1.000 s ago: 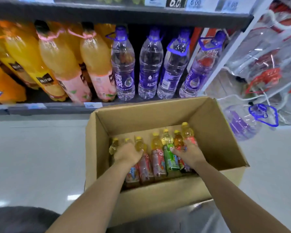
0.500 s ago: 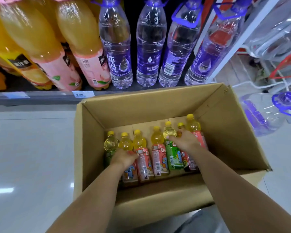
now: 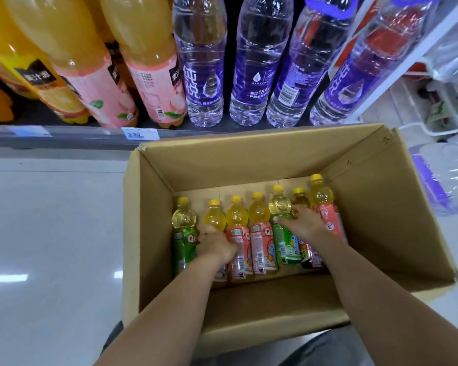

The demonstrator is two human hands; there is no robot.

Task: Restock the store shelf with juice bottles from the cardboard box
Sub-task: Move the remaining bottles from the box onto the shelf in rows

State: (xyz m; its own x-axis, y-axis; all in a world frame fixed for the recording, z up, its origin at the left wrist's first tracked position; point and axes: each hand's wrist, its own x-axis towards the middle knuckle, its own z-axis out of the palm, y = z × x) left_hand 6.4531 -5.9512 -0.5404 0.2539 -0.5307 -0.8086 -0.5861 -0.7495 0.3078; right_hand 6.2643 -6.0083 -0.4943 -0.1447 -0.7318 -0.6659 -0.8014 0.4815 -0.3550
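An open cardboard box (image 3: 376, 212) stands on the floor before the shelf. Several small juice bottles with yellow caps lie side by side on its bottom, labels pink or green. My left hand (image 3: 217, 241) is closed around the second bottle from the left (image 3: 214, 216), a yellow one whose label my hand hides. My right hand (image 3: 302, 223) grips the brown bottle (image 3: 299, 198) between a green-labelled bottle (image 3: 282, 223) and the pink-labelled bottle (image 3: 324, 204) at the right end.
The bottom shelf (image 3: 64, 134) behind the box holds large orange and peach juice bottles (image 3: 148, 62) at left and purple-labelled water bottles (image 3: 259, 64) at right. A big clear water jug (image 3: 439, 178) lies right of the box. Pale shiny floor (image 3: 50, 233) spreads to the left.
The view has dropped and closed in on the box. Both hands have slid further up the row and closed around their bottles.
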